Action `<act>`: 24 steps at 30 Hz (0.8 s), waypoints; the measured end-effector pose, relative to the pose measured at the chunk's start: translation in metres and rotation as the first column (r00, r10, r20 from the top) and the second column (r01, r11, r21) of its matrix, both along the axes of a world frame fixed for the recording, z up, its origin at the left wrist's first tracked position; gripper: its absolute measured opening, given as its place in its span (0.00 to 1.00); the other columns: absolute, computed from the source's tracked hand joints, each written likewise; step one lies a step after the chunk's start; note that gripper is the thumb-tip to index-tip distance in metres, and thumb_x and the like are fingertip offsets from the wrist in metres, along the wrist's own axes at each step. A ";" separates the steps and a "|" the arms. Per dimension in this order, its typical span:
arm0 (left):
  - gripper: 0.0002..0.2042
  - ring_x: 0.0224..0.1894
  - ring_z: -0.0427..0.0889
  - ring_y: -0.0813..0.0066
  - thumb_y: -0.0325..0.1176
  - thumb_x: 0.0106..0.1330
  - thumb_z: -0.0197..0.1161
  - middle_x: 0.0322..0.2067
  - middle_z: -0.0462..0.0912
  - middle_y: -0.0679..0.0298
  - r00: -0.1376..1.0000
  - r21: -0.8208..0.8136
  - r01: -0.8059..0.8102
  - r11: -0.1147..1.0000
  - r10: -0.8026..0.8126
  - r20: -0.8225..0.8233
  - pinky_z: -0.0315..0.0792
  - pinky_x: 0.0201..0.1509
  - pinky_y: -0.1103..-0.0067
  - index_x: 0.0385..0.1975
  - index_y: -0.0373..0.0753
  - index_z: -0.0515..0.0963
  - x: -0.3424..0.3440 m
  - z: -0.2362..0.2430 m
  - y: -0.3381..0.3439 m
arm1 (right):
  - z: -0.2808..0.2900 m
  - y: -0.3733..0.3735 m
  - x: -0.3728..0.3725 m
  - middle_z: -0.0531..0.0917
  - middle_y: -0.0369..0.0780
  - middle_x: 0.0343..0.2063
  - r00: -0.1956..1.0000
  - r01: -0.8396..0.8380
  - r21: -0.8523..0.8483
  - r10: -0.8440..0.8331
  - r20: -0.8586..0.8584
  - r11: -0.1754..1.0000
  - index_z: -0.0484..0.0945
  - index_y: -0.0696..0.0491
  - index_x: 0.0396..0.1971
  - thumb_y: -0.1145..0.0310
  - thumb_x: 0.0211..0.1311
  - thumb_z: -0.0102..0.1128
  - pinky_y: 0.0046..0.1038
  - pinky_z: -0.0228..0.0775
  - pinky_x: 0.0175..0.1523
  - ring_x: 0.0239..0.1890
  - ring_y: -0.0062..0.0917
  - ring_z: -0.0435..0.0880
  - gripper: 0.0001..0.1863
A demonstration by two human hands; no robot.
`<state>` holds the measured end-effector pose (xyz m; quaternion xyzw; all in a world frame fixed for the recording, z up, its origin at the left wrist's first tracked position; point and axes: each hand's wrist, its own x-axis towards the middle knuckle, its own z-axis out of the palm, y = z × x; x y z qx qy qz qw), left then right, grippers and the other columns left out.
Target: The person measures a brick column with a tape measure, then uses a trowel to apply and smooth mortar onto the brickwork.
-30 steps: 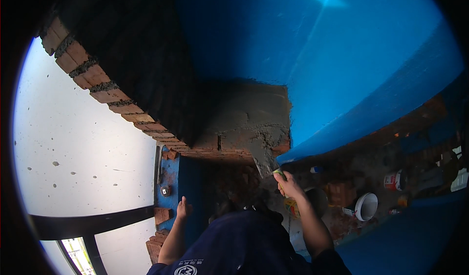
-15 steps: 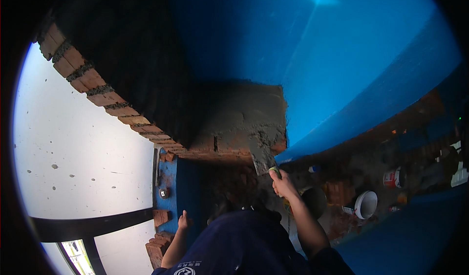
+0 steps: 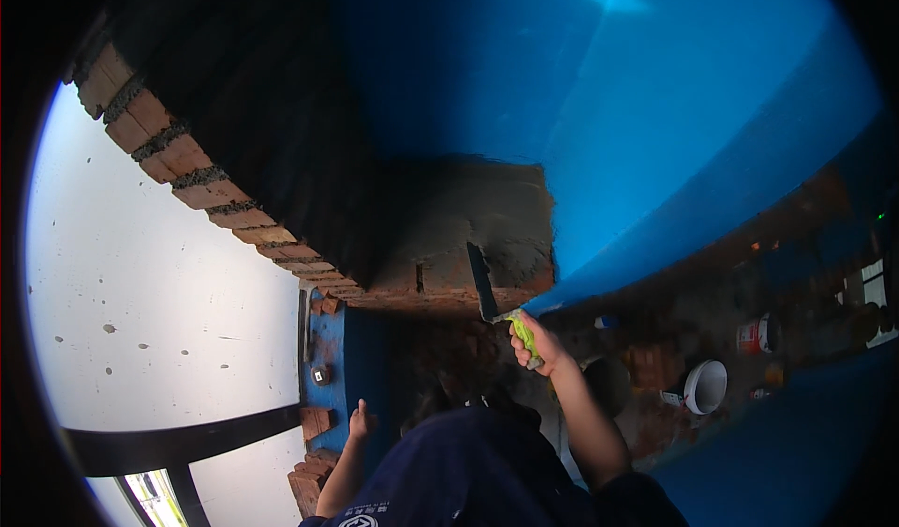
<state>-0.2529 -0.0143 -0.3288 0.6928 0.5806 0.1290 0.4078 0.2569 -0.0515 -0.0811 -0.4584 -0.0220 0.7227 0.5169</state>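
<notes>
My right hand [image 3: 540, 344] is wrapped round the yellow-green handle of a trowel [image 3: 480, 282]. The blade is turned nearly edge-on, against the wet grey mortar [image 3: 510, 251] at the right end of a low brick ledge [image 3: 440, 296]. Smoothed mortar covers the ledge's dark upper area, while bare brick shows along its near edge. Held low beside the body, my left hand [image 3: 360, 421] has one digit stretched up and carries nothing that I can see; its other fingers show only in part.
A rough brick wall edge [image 3: 187, 157] runs down the left, next to a pale spattered panel [image 3: 169, 283]. Loose bricks [image 3: 316, 421] and a small round object [image 3: 320, 375] lie on the blue sill. At right stand a white bucket [image 3: 704, 387] and a red-and-white tub [image 3: 757, 333]. Blue walls [image 3: 674, 124] rise ahead.
The trowel has turned from blade face showing, with mortar on it, to nearly edge-on against the ledge. Its handle now shows more fully in my right hand. My left hand has barely moved.
</notes>
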 end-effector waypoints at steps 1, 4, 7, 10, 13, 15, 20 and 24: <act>0.17 0.19 0.68 0.57 0.45 0.60 0.54 0.16 0.67 0.55 0.982 0.304 0.187 0.934 -0.173 -0.070 0.65 0.26 0.65 0.32 0.35 0.67 -0.002 -0.002 0.001 | -0.005 0.003 -0.005 0.69 0.33 0.15 0.998 0.038 0.045 -0.036 -0.049 0.998 0.67 0.51 0.30 0.47 0.64 0.41 0.20 0.59 0.18 0.11 0.16 0.65 0.20; 0.16 0.20 0.68 0.55 0.41 0.59 0.55 0.17 0.68 0.54 0.977 0.162 0.212 0.964 -0.213 -0.011 0.64 0.27 0.64 0.38 0.36 0.65 -0.002 -0.004 0.004 | -0.014 -0.001 -0.013 0.69 0.32 0.15 0.984 0.099 0.115 -0.080 -0.157 0.988 0.66 0.50 0.30 0.46 0.64 0.41 0.20 0.59 0.18 0.11 0.15 0.65 0.21; 0.28 0.21 0.70 0.53 0.29 0.50 0.59 0.16 0.69 0.56 0.905 0.143 0.415 0.898 -0.393 -0.163 0.63 0.24 0.64 0.51 0.39 0.53 -0.031 -0.031 0.009 | -0.009 0.002 -0.027 0.69 0.31 0.14 0.980 0.146 0.102 -0.130 -0.148 0.984 0.67 0.50 0.31 0.44 0.62 0.41 0.19 0.59 0.17 0.10 0.15 0.65 0.22; 0.27 0.21 0.71 0.54 0.36 0.53 0.57 0.15 0.70 0.57 0.767 0.002 0.581 0.814 -0.546 -0.335 0.66 0.27 0.65 0.50 0.36 0.54 -0.042 -0.050 0.030 | 0.014 -0.004 -0.041 0.68 0.32 0.14 0.992 0.059 0.129 -0.044 -0.115 0.990 0.66 0.51 0.30 0.44 0.62 0.42 0.19 0.59 0.16 0.09 0.15 0.64 0.23; 0.19 0.17 0.71 0.59 0.44 0.58 0.53 0.12 0.69 0.60 0.940 -0.369 0.187 0.910 -0.275 -0.202 0.68 0.25 0.69 0.39 0.36 0.62 -0.019 -0.028 0.038 | 0.015 -0.040 -0.047 0.68 0.32 0.13 0.968 -0.014 0.104 -0.013 0.252 0.994 0.67 0.52 0.27 0.46 0.61 0.46 0.20 0.59 0.17 0.10 0.15 0.65 0.21; 0.20 0.13 0.71 0.65 0.54 0.60 0.51 0.12 0.69 0.63 0.968 -0.431 0.144 0.891 -0.217 -0.126 0.67 0.19 0.74 0.31 0.41 0.64 0.009 0.001 0.048 | -0.007 -0.087 -0.039 0.69 0.32 0.12 0.941 -0.051 0.039 0.035 0.338 0.998 0.68 0.51 0.24 0.52 0.58 0.54 0.19 0.59 0.18 0.11 0.15 0.66 0.17; 0.23 0.09 0.64 0.74 0.60 0.61 0.45 0.10 0.65 0.68 0.967 -0.767 -0.050 0.640 0.221 0.122 0.59 0.11 0.81 0.18 0.45 0.64 0.062 0.035 0.042 | -0.070 -0.266 0.013 0.70 0.34 0.13 0.953 0.093 -0.209 -0.026 0.303 0.973 0.71 0.53 0.18 0.58 0.54 0.61 0.23 0.61 0.22 0.14 0.17 0.70 0.15; 0.23 0.13 0.68 0.75 0.60 0.64 0.36 0.13 0.71 0.67 0.990 -0.852 0.106 0.513 -0.138 0.041 0.59 0.13 0.80 0.21 0.47 0.66 0.095 0.068 0.016 | -0.123 -0.375 0.068 0.72 0.38 0.13 0.870 0.192 -0.567 0.128 0.475 0.801 0.73 0.55 0.18 0.59 0.54 0.59 0.32 0.64 0.27 0.18 0.28 0.72 0.15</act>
